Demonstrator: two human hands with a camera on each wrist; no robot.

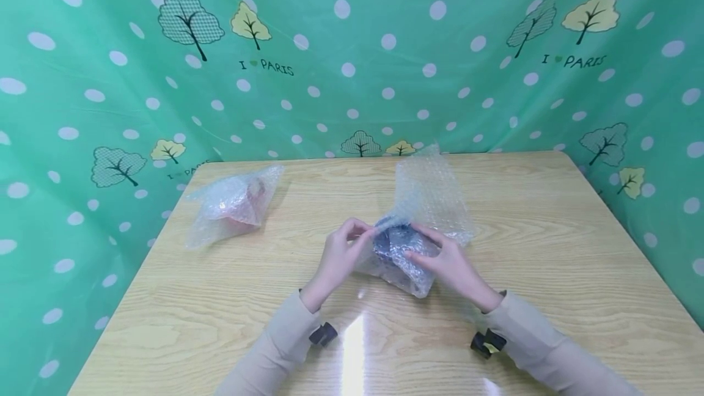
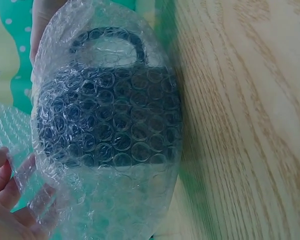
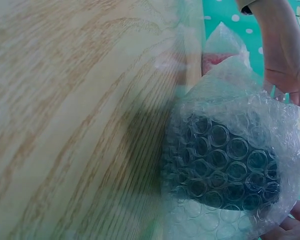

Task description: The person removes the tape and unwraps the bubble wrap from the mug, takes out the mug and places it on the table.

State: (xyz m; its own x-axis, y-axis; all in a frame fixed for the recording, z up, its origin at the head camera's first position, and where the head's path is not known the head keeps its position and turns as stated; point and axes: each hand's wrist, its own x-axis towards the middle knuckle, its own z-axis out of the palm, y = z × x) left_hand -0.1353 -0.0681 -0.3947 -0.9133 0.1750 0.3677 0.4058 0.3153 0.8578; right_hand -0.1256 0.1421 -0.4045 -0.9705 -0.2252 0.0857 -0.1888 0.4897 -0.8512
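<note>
A dark blue mug (image 2: 105,115) shows through layers of bubble wrap (image 1: 401,277) near the middle of the table, its loop handle (image 2: 110,34) visible in the left wrist view. My left hand (image 1: 342,253) pinches an edge of the wrap at the mug's upper left between thumb and fingers. On the other side, my right hand (image 1: 452,261) holds the wrapped mug, thumb on the near face and fingers over the far top. A loose length of the wrap (image 1: 431,191) trails behind toward the table's back edge.
At the table's back left lies another bubble-wrapped bundle (image 1: 236,203) with something pinkish red inside. The wooden table (image 1: 550,249) ends at a green dotted curtain (image 1: 352,35) behind it. Each wrist carries a small black strap mount (image 1: 323,334).
</note>
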